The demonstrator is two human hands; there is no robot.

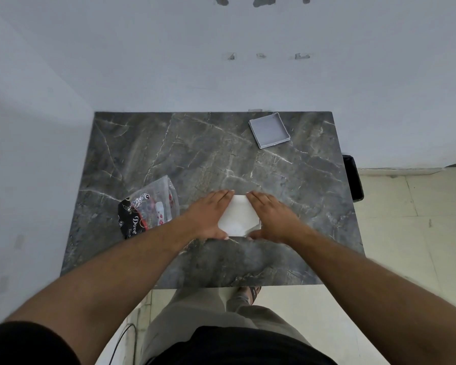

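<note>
A flat white square box (239, 216) lies near the middle of the dark marble table (195, 154). My left hand (210, 214) rests against its left side with straight fingers along the edge. My right hand (270, 216) lies flat against its right side in the same way. The thumbs of both hands reach along the box's near edge. Only the middle of the white top shows between the hands.
A clear plastic bag with black and red print (148, 206) lies left of my left hand. A shallow white tray or lid (269, 130) sits at the table's far right. A black bin (354, 177) stands off the right edge. White walls bound the back and left.
</note>
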